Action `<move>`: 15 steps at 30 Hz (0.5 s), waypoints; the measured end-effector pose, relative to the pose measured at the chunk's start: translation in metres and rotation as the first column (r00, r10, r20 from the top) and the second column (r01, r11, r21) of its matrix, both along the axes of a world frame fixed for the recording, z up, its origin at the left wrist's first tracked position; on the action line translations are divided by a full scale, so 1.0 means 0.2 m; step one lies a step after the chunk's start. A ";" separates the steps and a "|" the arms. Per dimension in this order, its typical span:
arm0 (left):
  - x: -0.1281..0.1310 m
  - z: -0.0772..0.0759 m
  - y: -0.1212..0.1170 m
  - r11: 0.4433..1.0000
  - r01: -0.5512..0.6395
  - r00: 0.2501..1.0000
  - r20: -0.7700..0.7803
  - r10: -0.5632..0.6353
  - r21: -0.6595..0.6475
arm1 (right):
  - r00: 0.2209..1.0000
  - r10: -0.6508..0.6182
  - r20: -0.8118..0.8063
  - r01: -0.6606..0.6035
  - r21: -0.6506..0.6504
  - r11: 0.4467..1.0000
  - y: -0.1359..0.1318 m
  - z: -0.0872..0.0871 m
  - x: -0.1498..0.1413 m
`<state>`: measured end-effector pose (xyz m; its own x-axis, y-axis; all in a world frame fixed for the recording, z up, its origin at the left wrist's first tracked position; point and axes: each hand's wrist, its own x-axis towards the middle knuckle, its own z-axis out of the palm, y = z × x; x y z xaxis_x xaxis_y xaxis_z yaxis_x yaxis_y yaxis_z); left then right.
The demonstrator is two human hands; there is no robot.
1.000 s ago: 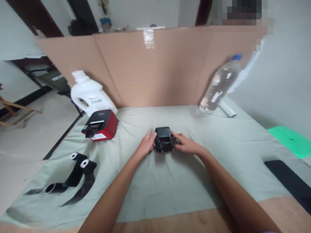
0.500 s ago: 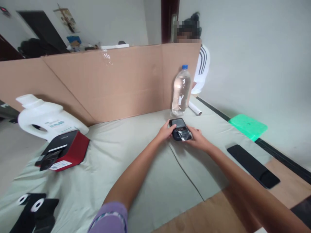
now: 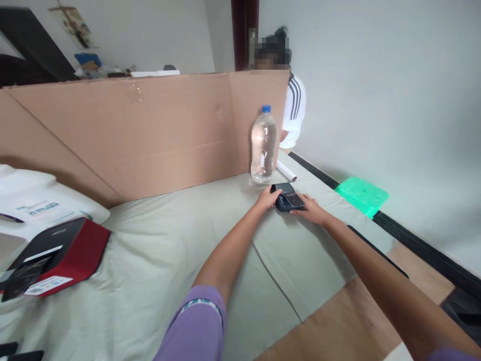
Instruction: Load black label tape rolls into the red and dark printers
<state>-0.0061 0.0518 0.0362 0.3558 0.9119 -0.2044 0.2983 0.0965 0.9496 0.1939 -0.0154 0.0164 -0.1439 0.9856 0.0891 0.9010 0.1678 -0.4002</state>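
Both of my hands hold a small black boxy device with a dark screen-like panel and a glossy dark piece on its front. It is at the far part of the cloth-covered table, close to the water bottle. My left hand grips its left side, thumb on top. Wrapped round the right side is my right hand, closed against the edge. Exactly what kind of device it is I cannot make out. A thin dark line, perhaps a cable or a cloth seam, runs towards me below it.
A clear water bottle stands before the cardboard screen. At left are a white jug and a red-black box-shaped machine. A white roll, green plastic item and black slab lie right. Someone in a white sleeve is behind.
My view has turned right, so the surroundings shift left. The device has been pushed slightly away and tilted flatter, still in both hands; its glossy piece looks darker now.
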 end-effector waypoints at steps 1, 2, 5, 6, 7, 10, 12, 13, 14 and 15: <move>-0.02 0.00 -0.02 1.000 -0.003 1.000 -0.007 0.003 -0.006 | 1.000 -0.014 0.025 0.014 0.005 1.000 -0.02 0.01 0.00; -0.05 0.00 -0.05 1.000 -0.004 1.000 -0.019 0.004 -0.012 | 0.998 -0.035 0.058 0.034 0.018 0.999 -0.04 0.02 0.01; -0.29 0.03 -0.19 1.000 0.002 0.995 -0.098 0.001 0.026 | 0.980 -0.126 0.156 0.112 0.097 0.989 -0.18 0.08 0.04; -0.44 0.06 -0.25 0.997 -0.003 0.991 -0.132 0.012 0.071 | 0.973 -0.151 0.174 0.128 0.135 0.983 -0.24 0.11 0.03; -0.61 0.09 -0.31 0.990 -0.025 0.985 -0.163 0.048 0.138 | 0.967 -0.174 0.183 0.140 0.187 0.972 -0.29 0.14 0.01; -1.28 0.25 -0.53 0.915 -0.205 0.917 -0.260 0.303 0.347 | 0.975 -0.132 0.177 0.058 0.374 0.925 -0.42 0.27 -0.19; -1.79 0.37 -0.67 0.786 -0.347 0.751 -0.350 0.559 0.512 | 0.990 0.046 0.131 -0.102 0.460 0.882 -0.46 0.33 -0.47; -2.04 0.43 -0.73 0.703 -0.405 0.634 -0.374 0.677 0.585 | 0.980 0.176 0.093 -0.199 0.467 0.862 -0.47 0.34 -0.65; -2.28 0.47 -0.78 0.610 -0.456 0.504 -0.377 0.777 0.649 | 0.952 0.304 0.037 -0.286 0.462 0.840 -0.47 0.34 -0.86; -2.48 0.49 -0.82 0.517 -0.520 0.380 -0.359 0.853 0.680 | 0.910 0.414 -0.028 -0.361 0.442 0.821 -0.46 0.33 -1.08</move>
<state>-0.5031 -0.1113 0.1342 -0.4953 0.7899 0.3615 0.7898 0.2362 0.5660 -0.0218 -0.1067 0.0829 -0.4679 0.7149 0.5196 0.6765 0.6681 -0.3099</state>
